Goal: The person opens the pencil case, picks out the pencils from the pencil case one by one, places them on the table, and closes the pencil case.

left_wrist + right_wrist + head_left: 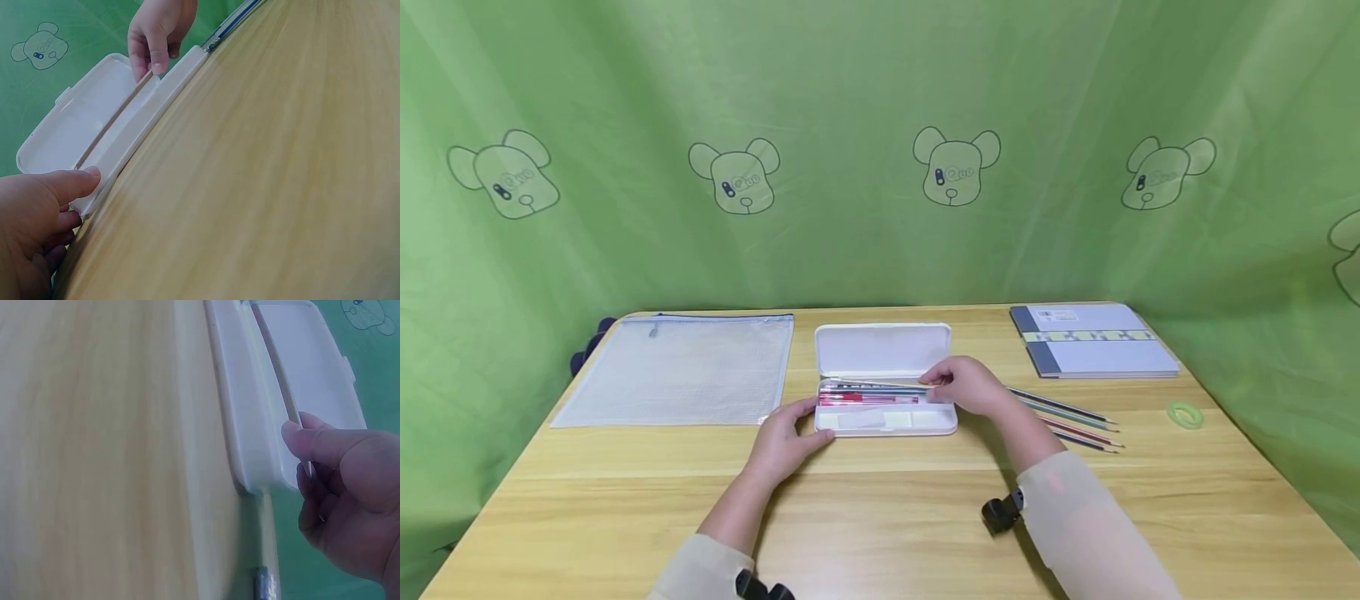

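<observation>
A white pencil case (936,420) lies on the table with its lid (883,348) raised at the back. My left hand (784,443) grips the case's left end, its thumb (75,183) over the front rim. Between thumb and fingertips, my right hand (967,386) pinches a slim pencil (279,372) above the right part of the case. The pencil slants along the case, its far end reaching toward the left end. Red pens (865,399) and other slim pencils lie inside the case. A small white piece (861,418) sits in the front part.
Several pencils (1082,433) lie on the table (880,517) right of the case, partly behind my right forearm. A mesh zip pouch (685,371) lies at left. A notebook (1097,354) and a green ring (1185,414) are at right. Green curtain surrounds the table.
</observation>
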Motion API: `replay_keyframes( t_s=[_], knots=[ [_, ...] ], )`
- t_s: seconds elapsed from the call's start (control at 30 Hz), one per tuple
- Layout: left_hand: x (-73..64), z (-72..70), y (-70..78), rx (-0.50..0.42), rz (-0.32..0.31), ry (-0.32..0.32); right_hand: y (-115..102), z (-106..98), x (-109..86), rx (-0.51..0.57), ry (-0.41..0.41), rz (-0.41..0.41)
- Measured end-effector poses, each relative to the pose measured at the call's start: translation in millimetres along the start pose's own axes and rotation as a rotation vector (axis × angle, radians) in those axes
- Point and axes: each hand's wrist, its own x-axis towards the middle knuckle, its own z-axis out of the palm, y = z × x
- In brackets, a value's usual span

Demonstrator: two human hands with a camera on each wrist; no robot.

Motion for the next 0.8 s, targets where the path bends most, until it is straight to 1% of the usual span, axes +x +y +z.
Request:
replay_keyframes(
  t_s=[0.23,0.47,0.6,0.8],
  knots=[
    [-1.1,0.6,0.3,-0.005,-0.004,0.001,8,-14,-16.6,-0.002,0.050,-0.036],
    [-1.7,1.1,-0.6,-0.004,-0.005,-0.003,26,-28,-40.8,0.004,0.105,-0.038],
    [-2.3,1.6,-1.3,0.001,-0.004,-0.007,39,-38,-57.3,-0.018,0.128,-0.035],
    [-1.9,2.6,-1.9,0.003,0.003,-0.004,58,-55,-83.3,-0.089,0.201,-0.042]
  ],
)
